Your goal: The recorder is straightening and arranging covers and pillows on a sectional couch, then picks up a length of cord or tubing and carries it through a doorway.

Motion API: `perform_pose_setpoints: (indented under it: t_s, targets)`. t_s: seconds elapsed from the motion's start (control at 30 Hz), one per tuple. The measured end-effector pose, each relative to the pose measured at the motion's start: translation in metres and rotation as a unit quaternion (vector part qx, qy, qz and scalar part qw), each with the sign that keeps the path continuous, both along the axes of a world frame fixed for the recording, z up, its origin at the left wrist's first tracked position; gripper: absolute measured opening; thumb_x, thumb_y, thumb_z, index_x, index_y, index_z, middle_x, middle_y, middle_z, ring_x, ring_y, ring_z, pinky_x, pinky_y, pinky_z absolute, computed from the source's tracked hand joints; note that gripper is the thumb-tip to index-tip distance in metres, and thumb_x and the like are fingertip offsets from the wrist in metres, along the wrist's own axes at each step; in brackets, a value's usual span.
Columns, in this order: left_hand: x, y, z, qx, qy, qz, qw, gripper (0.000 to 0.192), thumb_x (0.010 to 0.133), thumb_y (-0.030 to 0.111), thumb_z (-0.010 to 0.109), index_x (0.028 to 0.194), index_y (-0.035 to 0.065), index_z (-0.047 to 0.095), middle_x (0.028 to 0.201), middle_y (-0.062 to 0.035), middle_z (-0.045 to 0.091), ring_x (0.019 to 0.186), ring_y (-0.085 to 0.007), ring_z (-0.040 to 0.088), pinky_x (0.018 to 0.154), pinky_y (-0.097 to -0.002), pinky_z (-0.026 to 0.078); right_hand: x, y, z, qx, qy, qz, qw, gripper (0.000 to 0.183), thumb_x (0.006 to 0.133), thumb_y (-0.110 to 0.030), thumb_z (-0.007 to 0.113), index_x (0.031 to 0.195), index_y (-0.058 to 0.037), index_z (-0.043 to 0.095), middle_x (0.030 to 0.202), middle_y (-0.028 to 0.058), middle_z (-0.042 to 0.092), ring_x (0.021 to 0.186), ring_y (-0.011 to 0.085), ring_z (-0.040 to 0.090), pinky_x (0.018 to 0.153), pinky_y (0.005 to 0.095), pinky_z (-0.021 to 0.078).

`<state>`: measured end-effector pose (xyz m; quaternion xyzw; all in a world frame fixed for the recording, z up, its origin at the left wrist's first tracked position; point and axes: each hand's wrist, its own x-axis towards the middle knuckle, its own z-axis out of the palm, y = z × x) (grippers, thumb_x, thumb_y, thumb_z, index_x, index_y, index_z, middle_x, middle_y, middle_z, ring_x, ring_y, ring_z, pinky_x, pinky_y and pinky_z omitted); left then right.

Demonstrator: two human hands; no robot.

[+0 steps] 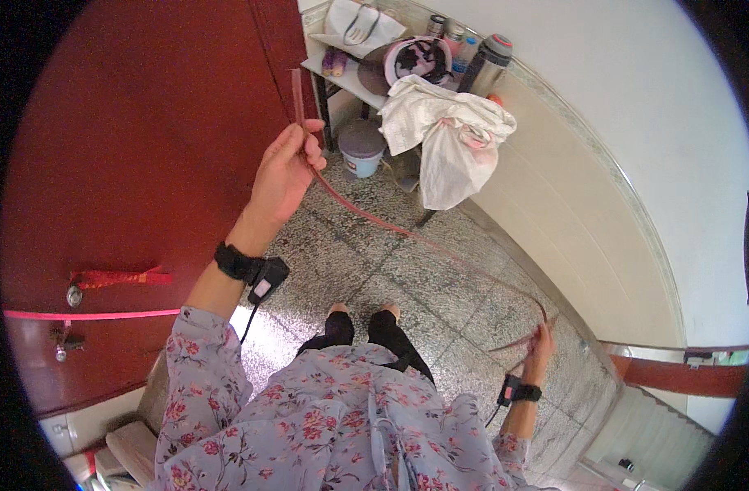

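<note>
A long, thin, translucent reddish strip (374,219) stretches between my two hands and sags slightly over the floor. My left hand (286,169), raised in front of the red door, pinches it near one end. A short straight length stands up above those fingers. Low on the right, my right hand (540,348) is closed around the strip's other part. Beyond that hand a loose piece points back to the left. The right fingers are small and partly blurred. Each wrist wears a black strap with a small device (269,279) on it.
A dark red door (135,153) with a knob (74,296) is on the left; a pink band (92,315) crosses it. Ahead, a shelf (350,83) holds a helmet (418,61), thermos flask (488,64) and white sack (451,144). A lidded bucket (361,161) stands below. A tiled wall curves along the right.
</note>
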<state>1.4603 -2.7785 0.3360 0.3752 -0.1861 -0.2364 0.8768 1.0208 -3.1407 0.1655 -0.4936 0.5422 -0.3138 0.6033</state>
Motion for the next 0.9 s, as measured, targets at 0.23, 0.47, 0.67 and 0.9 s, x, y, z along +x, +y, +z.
perform_pose_setpoints:
  t_s: [0.23,0.47,0.67,0.9]
  targets:
    - [-0.065,-0.024,0.028,0.074,-0.069,-0.025,0.995,0.029,0.093,0.018,0.045,0.114,-0.0019,0.05,0.087,-0.0047,0.057,0.084,-0.0154,0.055,0.082,-0.0331,0.046,0.15,0.076,0.098,-0.078,-0.107,0.221,0.966,0.011,0.088,-0.017,0.053,0.088,-0.0063,0.057,0.068,0.001,0.06,0.043,0.0005,0.032,0.038,0.0167,0.0222]
    - [-0.093,0.008,0.033,0.077,-0.081,0.024,0.993,0.028,0.091,0.016,0.049,0.111,-0.0031,0.051,0.089,-0.0089,0.061,0.085,-0.0215,0.061,0.08,-0.0347,0.049,0.243,0.166,0.174,-0.07,-0.199,0.398,0.893,0.012,0.087,-0.014,0.055,0.093,-0.0038,0.058,0.069,0.0005,0.06,0.046,-0.0004,0.035,0.041,0.0161,0.0242]
    - [-0.125,0.07,0.032,0.213,-0.046,0.158,0.963,0.018,0.086,0.013,0.056,0.097,-0.001,0.06,0.082,-0.0064,0.065,0.078,-0.0148,0.061,0.073,-0.028,0.049,0.289,0.244,0.202,-0.092,-0.227,0.536,0.808,0.016,0.084,-0.015,0.06,0.093,-0.0018,0.06,0.066,-0.0054,0.05,0.054,0.0014,0.036,0.048,0.0184,0.0288]
    - [-0.192,0.115,0.023,0.413,-0.116,0.273,0.861,0.026,0.082,0.026,0.064,0.098,0.0051,0.065,0.08,-0.0038,0.066,0.072,-0.0096,0.058,0.065,-0.0274,0.048,0.289,0.317,0.203,-0.116,-0.21,0.7,0.673,0.015,0.078,-0.014,0.066,0.088,-0.0021,0.063,0.07,-0.001,0.059,0.065,0.0065,0.052,0.06,0.0229,0.0439]
